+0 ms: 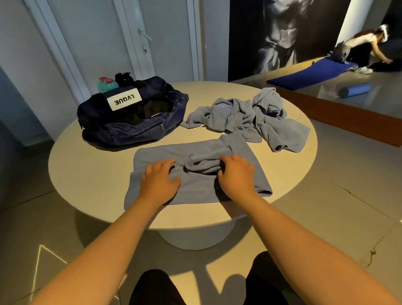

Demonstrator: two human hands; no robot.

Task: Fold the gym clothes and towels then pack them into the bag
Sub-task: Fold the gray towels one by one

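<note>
A grey-blue towel (197,189) lies spread on the near part of the round white table (89,172), with a bunched ridge across its middle. My left hand (160,179) rests on the towel left of the ridge, its fingers curled into the cloth. My right hand (236,176) grips the bunched fold at its right end. A crumpled heap of grey-blue clothes and towels (247,117) lies further back on the right. The dark blue gym bag (133,116) stands unzipped at the back left, dark cloth inside it.
A teal bottle (107,85) and a black object (124,78) sit behind the bag. On the floor to the right are a blue mat (307,75), a blue foam roller (355,90) and a crouching person (362,48). A door stands behind the table.
</note>
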